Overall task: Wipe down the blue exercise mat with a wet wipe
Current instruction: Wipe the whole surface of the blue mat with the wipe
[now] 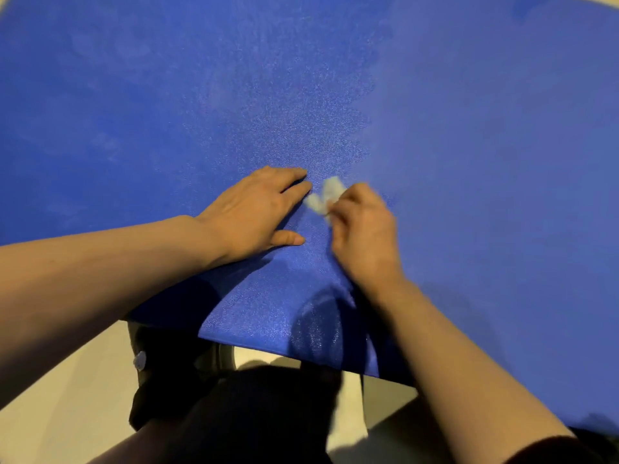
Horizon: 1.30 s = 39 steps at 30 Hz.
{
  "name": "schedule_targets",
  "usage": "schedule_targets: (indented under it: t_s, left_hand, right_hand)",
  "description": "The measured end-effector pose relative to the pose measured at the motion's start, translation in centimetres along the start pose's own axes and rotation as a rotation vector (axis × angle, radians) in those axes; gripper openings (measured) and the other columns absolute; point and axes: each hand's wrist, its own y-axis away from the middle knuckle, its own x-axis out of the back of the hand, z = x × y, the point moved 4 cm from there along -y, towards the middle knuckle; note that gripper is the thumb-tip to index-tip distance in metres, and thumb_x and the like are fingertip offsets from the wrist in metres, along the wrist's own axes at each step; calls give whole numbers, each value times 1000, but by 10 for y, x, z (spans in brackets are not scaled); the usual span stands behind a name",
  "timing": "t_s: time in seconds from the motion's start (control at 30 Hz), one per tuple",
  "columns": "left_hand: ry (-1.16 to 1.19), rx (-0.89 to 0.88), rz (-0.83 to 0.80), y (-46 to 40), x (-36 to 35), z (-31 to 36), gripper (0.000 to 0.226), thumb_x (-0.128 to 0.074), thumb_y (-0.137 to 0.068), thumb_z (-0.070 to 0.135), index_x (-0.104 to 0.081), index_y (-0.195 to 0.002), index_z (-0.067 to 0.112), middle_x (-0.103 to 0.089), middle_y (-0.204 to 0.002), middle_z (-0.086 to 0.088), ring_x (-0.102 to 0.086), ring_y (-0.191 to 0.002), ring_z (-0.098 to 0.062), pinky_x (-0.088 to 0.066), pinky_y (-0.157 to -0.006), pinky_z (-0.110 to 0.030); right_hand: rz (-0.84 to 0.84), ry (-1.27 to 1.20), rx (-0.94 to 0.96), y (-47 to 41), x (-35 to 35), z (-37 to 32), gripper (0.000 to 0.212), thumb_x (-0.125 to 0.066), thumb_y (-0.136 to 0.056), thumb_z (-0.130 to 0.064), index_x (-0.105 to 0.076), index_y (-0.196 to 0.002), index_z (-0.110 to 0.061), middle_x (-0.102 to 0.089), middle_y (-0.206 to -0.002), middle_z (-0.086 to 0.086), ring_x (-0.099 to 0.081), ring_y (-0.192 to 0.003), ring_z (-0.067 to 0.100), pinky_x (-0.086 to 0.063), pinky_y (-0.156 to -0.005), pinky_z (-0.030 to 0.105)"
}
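White and crumpled, the wet wipe [324, 195] sits pinched in the curled fingers [348, 209] of your right hand [363, 232], its loose ends sticking out toward your other hand and lying against the mat. The right hand is blurred, so you cannot tell exactly which fingers close on the wipe, only that they are bunched tight around it. Just to the left, the fingertips [301, 182] of your left hand [254, 212] lie straight and close together, flat on the surface, with the thumb spread out toward you; the palm presses down and holds nothing. The wipe lies between the two hands, just beside the left fingertips.

Both hands rest on the blue exercise mat [469, 128], which fills most of the view and has a fine, grainy texture that glints near the hands. Both of your forearms are bare. The near edge of the mat runs under your wrists, and beyond it, closer to you, lies a pale floor [67, 396] with a dark shoe [160, 373] on it.
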Motion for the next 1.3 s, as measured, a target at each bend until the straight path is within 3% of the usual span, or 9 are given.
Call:
schedule_targets:
  t_s: [0.1,0.2,0.33,0.5,0.57,0.77,0.97,1.17,1.3]
  left_hand:
    - [15,27,-88,-2,-9,-6,90,-58,-87,53,-15,-154,11,-8,-163,-7,-9,-149,-21,-5,-121,-35]
    - [47,37,-131,-4,-11,-7,92,-58,-86,54,-10,-155,16,-1,-163,-2,-4,-150,-16,2,-117,-27]
    - [58,47,-140,-11,-4,-6,92,-65,-81,55,-17,-154,24,-6,-162,3,-10,-149,-12,-8,-118,-27]
    - [-22,66,-198,-17,-1,-7,95,-60,-82,60,-11,-155,25,0,-162,7,-7,-148,-8,-10,-118,-26]
    - [-29,68,-209,-16,-1,-5,95,-60,-82,60,-11,-155,25,0,-162,7,-7,-148,-7,-12,-118,-27]
    - [-38,68,-219,-18,6,-3,93,-59,-82,62,-11,-155,28,0,-162,9,-9,-148,-7,-16,-116,-27]
    - [-48,61,-233,-19,4,-6,97,-59,-80,64,-11,-155,27,-3,-162,9,-12,-147,-7,-20,-116,-29]
    - [-22,19,-181,-19,3,-8,97,-61,-77,65,-19,-154,24,-13,-162,6,-15,-147,-8,-15,-118,-31]
    - [8,11,-134,-17,4,-12,97,-56,-71,70,-33,-150,19,-28,-157,0,-32,-142,-16,-22,-117,-34]
  right_hand:
    - [248,7,-268,-24,27,44,16,-55,-79,0,-70,-77,4,-58,-87,18,-58,-74,33,-24,-62,17]
    - [246,-25,-279,-23,14,27,17,-54,-82,-5,-66,-75,5,-55,-89,18,-56,-74,35,-34,-63,27]
    - [-7,-61,76,-10,-15,-14,16,-55,-78,-7,-68,-78,2,-56,-84,18,-55,-70,35,-48,-60,37]
    - [274,-58,-254,-50,24,51,17,-54,-81,-1,-69,-80,6,-58,-88,17,-56,-78,27,-31,-66,16]
    - [305,-39,-315,-48,22,53,17,-55,-82,-3,-68,-79,7,-56,-90,19,-55,-76,34,-31,-65,21]
    - [18,6,62,-31,-6,8,10,-60,-80,-2,-66,-74,4,-55,-83,17,-54,-71,34,-47,-61,36]
    - [329,-26,-309,-66,22,55,20,-55,-84,-6,-69,-77,6,-54,-84,18,-53,-72,30,-29,-62,23]
    - [52,-2,80,-46,-4,8,14,-57,-82,-3,-70,-85,2,-56,-86,18,-53,-74,33,-44,-62,36]
    - [215,52,-105,-85,21,53,24,-50,-84,-8,-70,-82,4,-55,-86,18,-54,-75,36,-38,-64,31]
